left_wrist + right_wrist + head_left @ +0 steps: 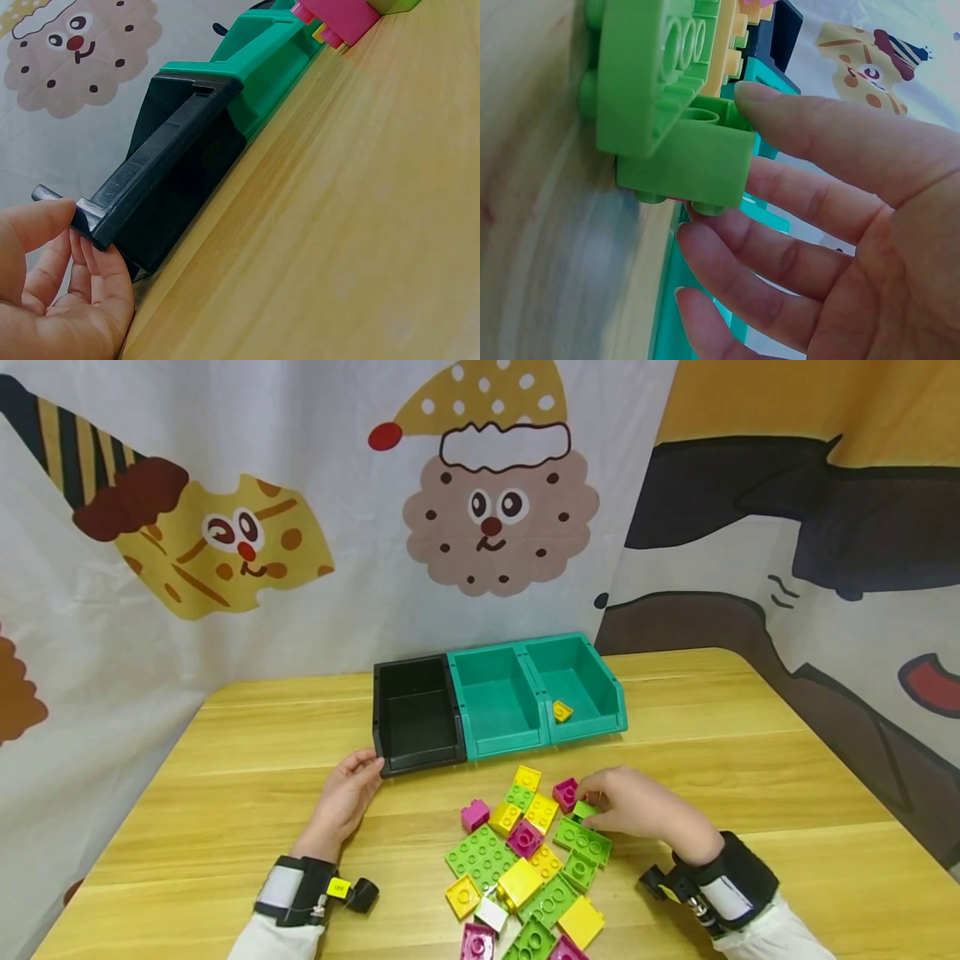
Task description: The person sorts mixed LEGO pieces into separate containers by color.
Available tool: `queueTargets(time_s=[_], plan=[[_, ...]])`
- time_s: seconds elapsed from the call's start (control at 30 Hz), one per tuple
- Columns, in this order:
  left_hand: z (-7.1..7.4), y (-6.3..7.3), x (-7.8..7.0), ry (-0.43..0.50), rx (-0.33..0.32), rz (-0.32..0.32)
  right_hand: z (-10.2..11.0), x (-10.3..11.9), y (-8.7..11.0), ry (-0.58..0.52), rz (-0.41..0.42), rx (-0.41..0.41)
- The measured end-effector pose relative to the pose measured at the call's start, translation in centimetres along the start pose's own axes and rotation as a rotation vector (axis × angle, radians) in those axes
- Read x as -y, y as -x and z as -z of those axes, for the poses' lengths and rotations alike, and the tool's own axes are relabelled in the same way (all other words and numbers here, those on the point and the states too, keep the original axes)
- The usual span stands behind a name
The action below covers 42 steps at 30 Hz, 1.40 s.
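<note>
At the near left corner of the black bin (pixel 420 760), my left hand (pixel 347 797) grips the rim. The left wrist view shows the thumb over the bin's edge (pixel 142 172) and the fingers curled beneath. My right hand (pixel 637 806) pinches a small green building block (pixel 686 161) at the right side of a loose pile. Its thumb lies at the block's hollow side, and fingers reach round the studded side. Close by are a magenta block (pixel 566 793) and a longer green block (pixel 582 842), which overlaps the small one in the right wrist view.
Two teal bins (pixel 506 750) adjoin the black one in a row; the right one holds a yellow block (pixel 562 711). Yellow, green, magenta and white blocks lie scattered on the wooden table (pixel 225 827), among them a green plate block (pixel 480 856). A printed curtain (pixel 337 635) hangs behind.
</note>
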<state>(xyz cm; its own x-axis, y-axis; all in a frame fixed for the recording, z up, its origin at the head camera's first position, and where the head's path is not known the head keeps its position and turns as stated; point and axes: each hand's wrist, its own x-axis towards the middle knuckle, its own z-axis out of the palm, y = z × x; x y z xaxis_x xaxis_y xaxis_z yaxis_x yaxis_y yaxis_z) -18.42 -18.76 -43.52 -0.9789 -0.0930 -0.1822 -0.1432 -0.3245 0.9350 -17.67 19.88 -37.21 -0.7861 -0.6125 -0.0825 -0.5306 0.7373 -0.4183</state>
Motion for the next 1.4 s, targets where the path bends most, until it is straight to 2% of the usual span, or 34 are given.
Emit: queueTargets(time_s=[0.83,1.2,1.4], plan=[[-0.1,0.2,-0.2,-0.029,-0.012,0.010,-0.1,0.0,0.0,0.012,0.042,-0.035],[-0.1,0.3,-0.4,-0.043,-0.008,0.009,0.9,0.2,0.5,0.006,0.074,-0.081],[-0.1,0.4,-0.3,-0.032,-0.013,0.016,1.3,0.2,0.8,0.003,0.060,-0.091]])
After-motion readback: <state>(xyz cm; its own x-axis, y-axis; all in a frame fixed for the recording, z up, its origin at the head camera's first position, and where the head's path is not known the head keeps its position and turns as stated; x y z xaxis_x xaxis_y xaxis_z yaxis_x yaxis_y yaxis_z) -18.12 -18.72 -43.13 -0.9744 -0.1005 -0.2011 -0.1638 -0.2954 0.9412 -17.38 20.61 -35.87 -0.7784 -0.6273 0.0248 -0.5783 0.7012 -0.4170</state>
